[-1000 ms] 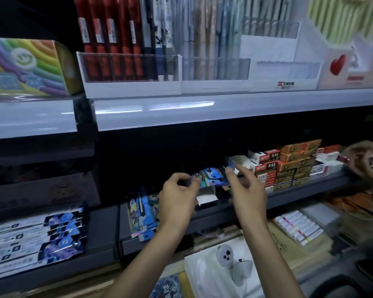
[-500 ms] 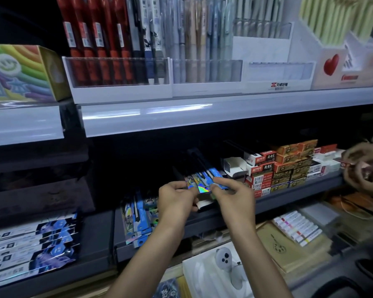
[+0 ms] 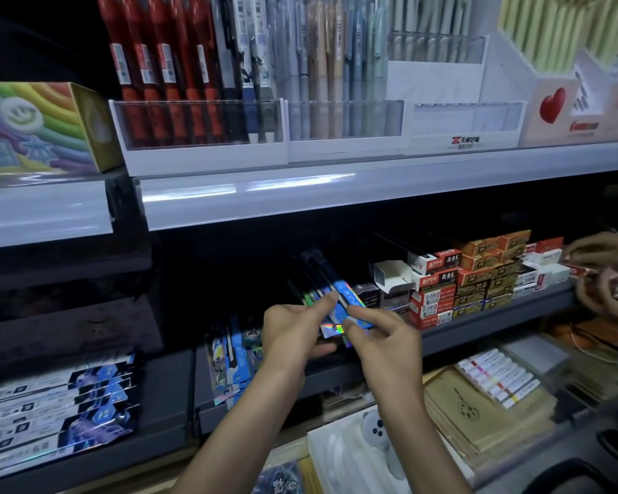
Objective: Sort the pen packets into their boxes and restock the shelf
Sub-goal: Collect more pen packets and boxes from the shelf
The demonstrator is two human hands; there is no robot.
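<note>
A bundle of blue, holographic pen packets juts out over the front of the dark middle shelf. My left hand grips its near end from the left, index finger stretched along the top. My right hand pinches the same end from the right. More blue pen packets stand in a dark shelf tray to the left of my hands. An open white box sits just behind and to the right of the bundle.
Red and gold pen boxes are stacked at the right of the shelf, where another person's hands handle a red box. Flat packets lie at lower left. Pen display racks line the upper shelf. Notebooks lie below.
Both hands have drawn the packet bundle forward and closer together at its near end; the view has shifted slightly left and nearer. The other person's hands have kept working at the right.
</note>
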